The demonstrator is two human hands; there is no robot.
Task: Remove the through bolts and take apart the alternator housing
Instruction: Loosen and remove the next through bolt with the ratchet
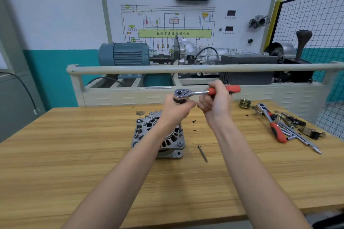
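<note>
Head view: alternator sat mid-counter, ratchet was gripped by right hand, extension steadied by left hand. One bolt already out; next, more turning was probably needed.

Two bare forearms are showing, coming in from about 7 and 5 o'clock, with no sleeves covering them as far as the frame's lower edge. The left hand and right hand are wearing no gloves, rings, watch or wristband. The fingernails are looking short and unpainted.
</note>
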